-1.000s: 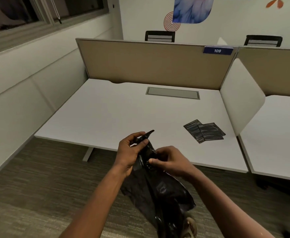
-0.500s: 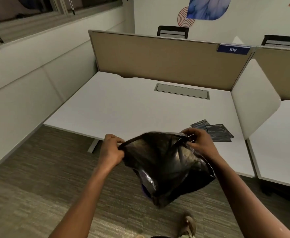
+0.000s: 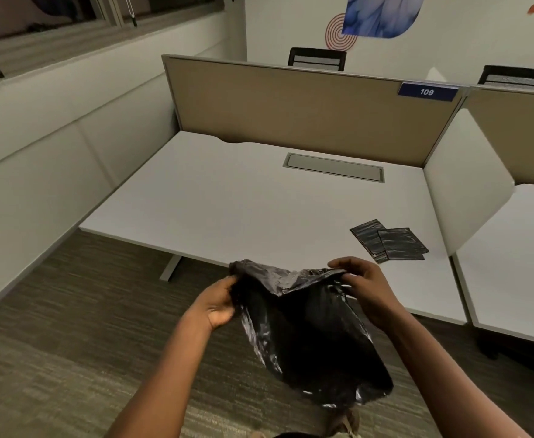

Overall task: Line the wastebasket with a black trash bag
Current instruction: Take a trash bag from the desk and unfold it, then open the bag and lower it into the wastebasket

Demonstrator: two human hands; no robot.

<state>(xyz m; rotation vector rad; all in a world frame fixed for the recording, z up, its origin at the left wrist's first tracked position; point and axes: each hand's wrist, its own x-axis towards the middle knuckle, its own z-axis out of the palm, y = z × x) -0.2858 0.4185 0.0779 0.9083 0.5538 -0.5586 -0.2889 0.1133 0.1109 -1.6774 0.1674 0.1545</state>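
Note:
A black trash bag (image 3: 306, 336) hangs in front of me, just before the desk's near edge and above the carpet. My left hand (image 3: 216, 303) grips the left side of its crumpled mouth. My right hand (image 3: 362, 287) pinches the right side of the mouth. The rim sags between the two hands and the bag's body droops down to the lower right. No wastebasket is in view.
A white desk (image 3: 227, 210) stands ahead with beige partitions behind and a white divider (image 3: 461, 184) on its right. Folded black bags (image 3: 390, 240) lie near the desk's right front. A second desk (image 3: 518, 267) is to the right. Carpet lies below, with my shoe (image 3: 349, 422).
One second ago my hands were close together on the bunched bag. They pulled apart and spread its mouth; since then the mouth has sagged and the hands sit slightly lower.

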